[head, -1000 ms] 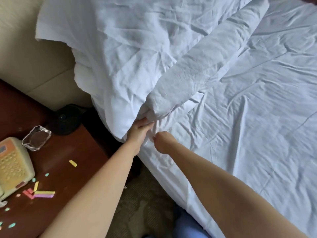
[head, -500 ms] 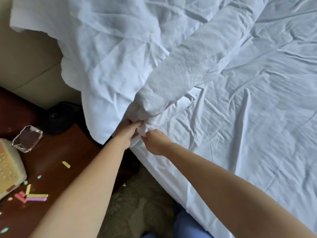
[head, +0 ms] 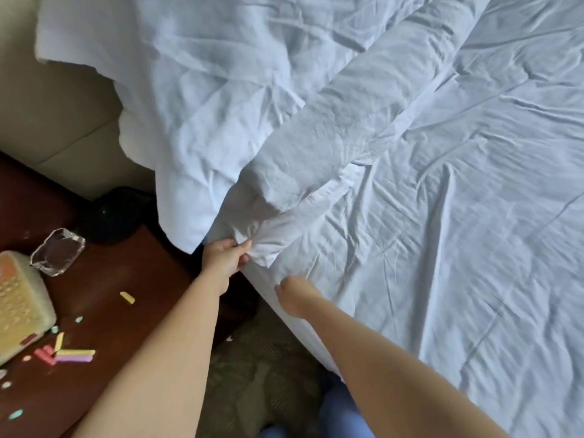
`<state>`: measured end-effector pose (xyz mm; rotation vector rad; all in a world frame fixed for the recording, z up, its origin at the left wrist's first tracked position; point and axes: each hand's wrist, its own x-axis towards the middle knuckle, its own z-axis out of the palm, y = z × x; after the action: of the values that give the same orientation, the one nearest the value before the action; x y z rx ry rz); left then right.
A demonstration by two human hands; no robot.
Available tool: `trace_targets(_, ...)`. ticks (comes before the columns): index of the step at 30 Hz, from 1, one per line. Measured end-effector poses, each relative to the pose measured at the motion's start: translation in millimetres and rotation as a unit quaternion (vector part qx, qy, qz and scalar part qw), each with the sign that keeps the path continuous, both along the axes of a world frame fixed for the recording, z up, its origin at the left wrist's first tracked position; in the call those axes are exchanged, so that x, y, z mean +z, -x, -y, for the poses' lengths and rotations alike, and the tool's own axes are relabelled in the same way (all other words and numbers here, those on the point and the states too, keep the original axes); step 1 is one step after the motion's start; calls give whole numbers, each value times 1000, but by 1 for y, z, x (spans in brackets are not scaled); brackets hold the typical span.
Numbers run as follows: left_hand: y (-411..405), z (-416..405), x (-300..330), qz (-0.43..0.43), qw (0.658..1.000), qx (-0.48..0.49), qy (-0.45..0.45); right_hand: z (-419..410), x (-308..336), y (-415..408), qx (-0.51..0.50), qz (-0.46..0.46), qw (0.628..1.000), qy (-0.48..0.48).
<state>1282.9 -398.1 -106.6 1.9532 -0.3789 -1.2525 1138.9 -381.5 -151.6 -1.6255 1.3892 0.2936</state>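
A white sheet [head: 442, 248] covers the mattress and is creased all over. Its corner is bunched at the near left edge of the bed, and my left hand [head: 226, 256] grips that bunch of fabric. My right hand [head: 292, 295] sits lower on the mattress edge, apart from the left one. Its fingers curl into the sheet where the folds run together, and the fingertips are hidden. A white pillow [head: 189, 105] hangs over the bed's corner above my left hand. A long rolled white bolster [head: 347, 121] lies beside the pillow.
A dark wooden nightstand [head: 126, 279] stands left of the bed. On it are a glass ashtray [head: 58, 251], a beige telephone [head: 19, 305] and scattered coloured chalk pieces [head: 72, 355]. A black object [head: 117, 213] sits by the beige padded headboard [head: 47, 121]. Patterned carpet [head: 252, 374] lies below.
My right hand left the bunched corner and moved down along the mattress edge towards me. My left hand keeps its hold on the corner. The view shifted a little.
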Motion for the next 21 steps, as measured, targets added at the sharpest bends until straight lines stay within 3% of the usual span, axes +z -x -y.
trace_targets(3,7,-6,15,20,1000,4,4,17,16,12,-90,62,993,46)
trace_targets(5,13,-6,26,23,999,30,18,27,39,7,-203,157,965,49)
trace_targets(7,21,-7,38,20,999,37,7,37,67,2,-348,263,900,20)
trace_targets(9,30,-9,50,-2,1000,24,-12,47,95,2,-469,348,811,-30)
trace_targets(11,36,-8,59,-13,1000,3,-8,55,115,2,-504,383,772,-54)
trace_targets(14,43,-3,78,-82,996,20,-12,58,132,-4,-457,342,820,-46)
trace_targets(19,43,16,99,-48,997,-50,24,72,146,-10,-417,263,868,59)
trace_targets(21,47,23,103,-64,997,-29,9,59,141,-5,-389,239,884,99)
